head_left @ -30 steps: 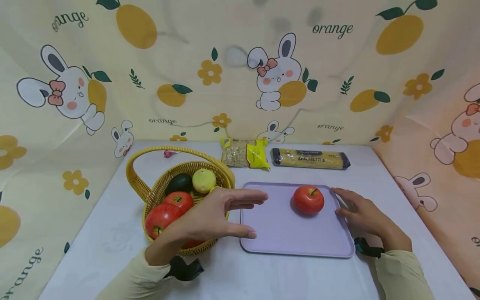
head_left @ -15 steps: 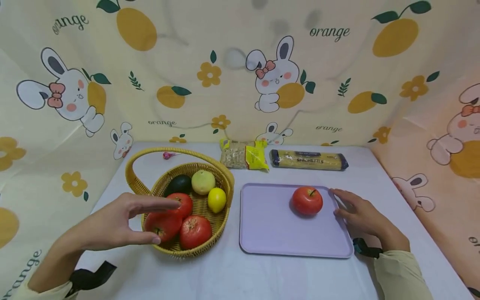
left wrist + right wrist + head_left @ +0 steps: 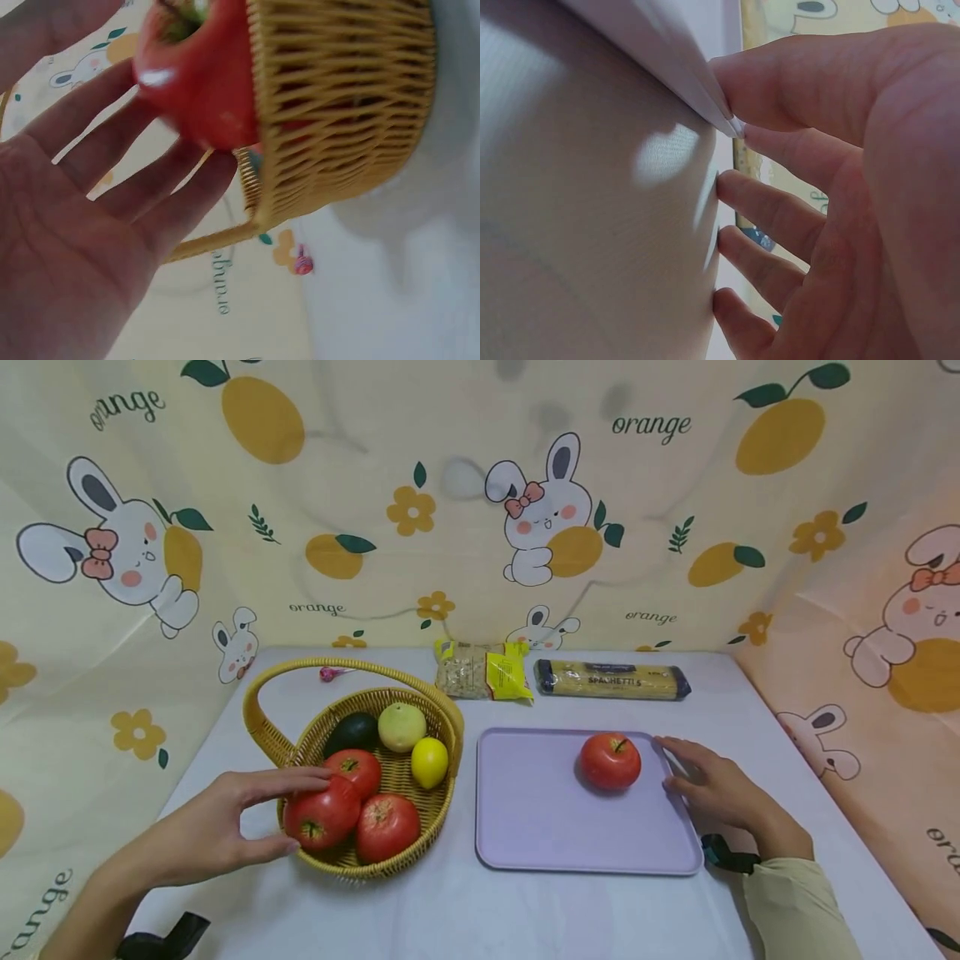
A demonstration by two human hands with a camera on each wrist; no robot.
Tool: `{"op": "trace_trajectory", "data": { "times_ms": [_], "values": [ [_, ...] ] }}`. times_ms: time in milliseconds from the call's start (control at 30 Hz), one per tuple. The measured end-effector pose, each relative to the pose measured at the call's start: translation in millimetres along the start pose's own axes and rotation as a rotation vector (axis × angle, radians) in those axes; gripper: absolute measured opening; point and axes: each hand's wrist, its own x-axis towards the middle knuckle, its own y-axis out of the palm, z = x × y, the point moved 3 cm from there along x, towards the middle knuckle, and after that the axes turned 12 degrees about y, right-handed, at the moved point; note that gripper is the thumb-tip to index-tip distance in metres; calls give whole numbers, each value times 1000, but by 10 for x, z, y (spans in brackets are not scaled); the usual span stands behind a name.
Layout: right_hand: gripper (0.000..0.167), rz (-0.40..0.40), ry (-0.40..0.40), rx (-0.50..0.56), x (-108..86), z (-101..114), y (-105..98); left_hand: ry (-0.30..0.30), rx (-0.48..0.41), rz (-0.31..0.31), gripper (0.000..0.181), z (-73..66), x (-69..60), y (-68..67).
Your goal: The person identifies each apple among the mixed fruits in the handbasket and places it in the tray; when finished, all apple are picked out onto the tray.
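Left grip [image 3: 213, 827] spread beside leftmost red apple [image 3: 322, 817] in basket [image 3: 429, 843].

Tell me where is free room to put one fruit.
Bare: the tray left of and in front of its apple, and the table before the tray. Crowded: front-left of the basket, with three red fruits and the left hand.

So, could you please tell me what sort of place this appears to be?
Probably a staged tabletop set rather than a working kitchen: a printed backdrop wraps the back and sides of a white-topped table, with a wicker basket and lilac tray set out on it.
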Motion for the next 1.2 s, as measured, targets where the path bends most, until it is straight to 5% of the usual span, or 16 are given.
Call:
{"op": "trace_trajectory", "data": {
  "times_ms": [267, 600, 933, 1200],
  "values": [
    [78, -5, -9, 3, 18, -29, 18, 23, -29, 20, 75, 38, 89, 163],
    [79, -7, -16, -1, 8, -24, 12, -26, -35, 102, 78, 62, 155, 152],
    [80, -6, -12, -12, 14, -31, 9, 9, -48, 79, 70, 36, 244, 278],
    [79, -1, 3, -7, 12, -31, 15, 7, -40, 127, 81, 36, 272, 229]
  ]
}}
